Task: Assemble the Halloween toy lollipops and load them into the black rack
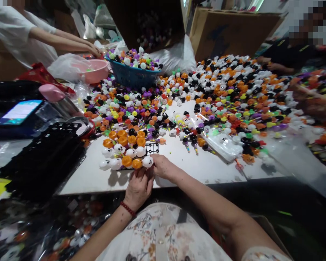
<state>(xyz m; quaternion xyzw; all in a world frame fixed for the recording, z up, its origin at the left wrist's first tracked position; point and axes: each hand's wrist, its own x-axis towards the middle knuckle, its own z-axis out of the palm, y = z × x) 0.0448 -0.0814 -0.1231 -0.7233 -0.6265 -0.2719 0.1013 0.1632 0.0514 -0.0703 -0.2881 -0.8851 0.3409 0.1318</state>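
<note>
A black grid rack (152,149) stands near the table's front edge, filled over most of its width with orange pumpkin toppers (126,161) and white skull toppers (119,148). Its right end shows bare holes. My right hand (164,167) is closed at the rack's right end, its fingertips at a white skull topper (147,161). Below that same topper, my left hand (139,186) has its fingers curled against the rack's front edge. What the left fingertips hold is hidden.
Piles of small toppers (222,83) cover the table's back. A blue basket (133,74), pink bowl (96,72) and cardboard box (233,32) stand behind. Stacked black racks (46,159) lie left, a plastic bag (222,143) right. Other people's arms (62,40) reach in from both sides.
</note>
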